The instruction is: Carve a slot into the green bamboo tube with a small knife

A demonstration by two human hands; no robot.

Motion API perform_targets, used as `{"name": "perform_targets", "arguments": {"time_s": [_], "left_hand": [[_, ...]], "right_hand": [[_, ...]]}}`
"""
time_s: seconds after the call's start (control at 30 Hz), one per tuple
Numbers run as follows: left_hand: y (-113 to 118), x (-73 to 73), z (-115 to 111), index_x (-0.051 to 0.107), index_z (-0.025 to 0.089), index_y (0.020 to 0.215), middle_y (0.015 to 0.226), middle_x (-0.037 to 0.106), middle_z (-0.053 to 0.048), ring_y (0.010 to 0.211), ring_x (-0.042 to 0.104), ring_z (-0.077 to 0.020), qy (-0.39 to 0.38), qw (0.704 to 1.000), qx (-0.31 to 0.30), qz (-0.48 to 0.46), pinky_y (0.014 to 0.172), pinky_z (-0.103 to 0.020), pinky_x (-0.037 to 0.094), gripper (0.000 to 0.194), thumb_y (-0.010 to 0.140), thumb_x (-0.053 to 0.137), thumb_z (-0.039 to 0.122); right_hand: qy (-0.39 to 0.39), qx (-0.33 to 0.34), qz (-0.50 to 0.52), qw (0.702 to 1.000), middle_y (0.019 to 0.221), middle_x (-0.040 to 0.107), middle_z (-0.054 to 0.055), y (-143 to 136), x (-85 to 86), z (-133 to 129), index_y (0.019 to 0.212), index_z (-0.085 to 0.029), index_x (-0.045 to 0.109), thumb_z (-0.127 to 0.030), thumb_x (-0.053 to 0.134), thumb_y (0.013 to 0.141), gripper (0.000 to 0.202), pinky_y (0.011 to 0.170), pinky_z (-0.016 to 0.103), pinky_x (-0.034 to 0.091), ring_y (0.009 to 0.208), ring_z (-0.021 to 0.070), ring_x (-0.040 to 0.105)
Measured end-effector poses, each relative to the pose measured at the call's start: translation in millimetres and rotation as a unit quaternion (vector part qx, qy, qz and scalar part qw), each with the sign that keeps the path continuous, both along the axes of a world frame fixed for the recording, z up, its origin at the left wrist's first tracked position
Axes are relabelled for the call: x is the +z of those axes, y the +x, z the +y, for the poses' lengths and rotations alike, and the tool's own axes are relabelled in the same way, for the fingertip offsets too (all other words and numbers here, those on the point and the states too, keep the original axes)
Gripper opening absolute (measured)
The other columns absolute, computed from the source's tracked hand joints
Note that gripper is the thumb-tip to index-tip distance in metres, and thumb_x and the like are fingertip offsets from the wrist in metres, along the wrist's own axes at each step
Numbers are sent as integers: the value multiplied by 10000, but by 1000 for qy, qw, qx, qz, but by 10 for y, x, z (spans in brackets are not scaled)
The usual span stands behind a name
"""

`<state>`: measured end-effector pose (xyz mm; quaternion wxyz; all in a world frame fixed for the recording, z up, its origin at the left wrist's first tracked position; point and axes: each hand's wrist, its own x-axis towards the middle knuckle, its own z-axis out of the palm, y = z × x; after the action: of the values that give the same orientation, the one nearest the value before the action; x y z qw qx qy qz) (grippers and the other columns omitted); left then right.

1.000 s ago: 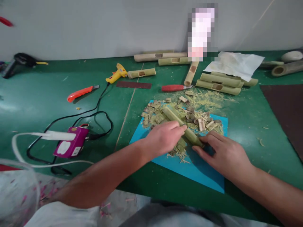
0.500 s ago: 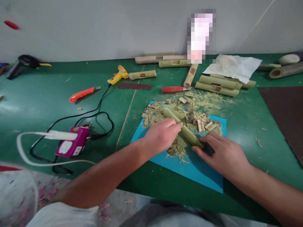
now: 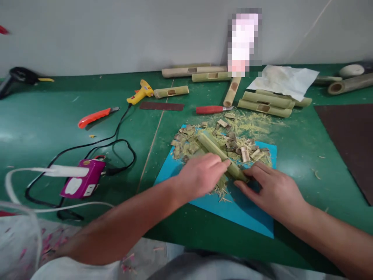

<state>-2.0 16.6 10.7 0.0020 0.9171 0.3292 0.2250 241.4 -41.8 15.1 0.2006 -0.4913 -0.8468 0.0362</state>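
Green bench (image 3: pixel 58 116), running the full width, carrying the following. Far left: one black pistol-shaped tool (image 3: pixel 19 79) with a yellow tip. Next, nearer the front edge: one magenta power box (image 3: pixel 83 179) with a white plug in it, white cable trailing. Behind it: one orange-handled utility knife (image 3: pixel 96 118), blade pointing right. Further right: one yellow glue gun (image 3: pixel 140 93) on a black cord, beside a short pale bamboo piece (image 3: pixel 171 92) with a rectangular opening. In front of these: one narrow dark-brown strip (image 3: pixel 162 106).

Centre: one bright-blue flat sheet (image 3: pixel 259 219), partly covered by brown and straw-coloured bamboo chips (image 3: pixel 180 144). Above it, among the chips, one green bamboo tube (image 3: pixel 212 144), lying slantwise, near end to the right. Left hand (image 3: pixel 201 175): grip curled closed over the middle of the tube; inside of the fist hidden. Behind: one red-handled knife (image 3: pixel 210 109).

Right hand (image 3: pixel 276 190): grip closed on the tube's near end, thumb below, fingers above. Behind: several green bamboo lengths (image 3: pixel 266 105) lying together, a crumpled white paper (image 3: pixel 284 79) partly over them. Far right: one large dark-brown flat sheet (image 3: pixel 346 144); behind it, one thick grey-brown bamboo pipe (image 3: pixel 352 84), open end leftward.
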Motion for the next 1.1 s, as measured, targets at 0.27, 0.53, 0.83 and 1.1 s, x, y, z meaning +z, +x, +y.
{"name": "perform_targets", "arguments": {"time_s": [0.27, 0.53, 0.83, 1.1], "left_hand": [[60, 62, -60, 710, 122, 1058, 786, 692, -55, 738, 640, -162, -18, 1000, 3, -19, 655, -268, 503, 233, 985, 509, 214], [45, 201, -83, 742, 159, 1014, 691, 712, -11, 514, 551, -74, -337, 872, 173, -310, 483, -173, 452, 203, 939, 570, 238], [30, 207, -65, 736, 145, 1039, 646, 688, -7, 423, 482, -53, -428, 820, 165, -343, 406, -162, 417, 225, 939, 559, 241], [-36, 100, -46, 710, 155, 1056, 969, 739, -80, 882, 687, -167, -67, 985, 63, -146, 807, -287, 549, 203, 976, 532, 209]], "right_hand": [[8, -1, -3, 1000, 673, 605, 4, -16, 7, -11, 827, -174, 659, -457, 560, 917, 313, 507, 291, 411, 565, 152, 601], [-14, -5, 2, 1000, 704, 626, 4, 39, -10, 17, 833, -198, 657, -457, 552, 924, 294, 544, 287, 433, 616, 156, 623], [22, -6, 11, 1000, 940, 699, 60, 29, 50, 13, 1067, -172, 640, -439, 568, 917, 314, 602, 301, 504, 751, 187, 676], [23, 17, 51, 998, 932, 699, 51, 19, 61, -28, 1107, -184, 633, -365, 592, 909, 271, 614, 277, 514, 697, 154, 663]]}}
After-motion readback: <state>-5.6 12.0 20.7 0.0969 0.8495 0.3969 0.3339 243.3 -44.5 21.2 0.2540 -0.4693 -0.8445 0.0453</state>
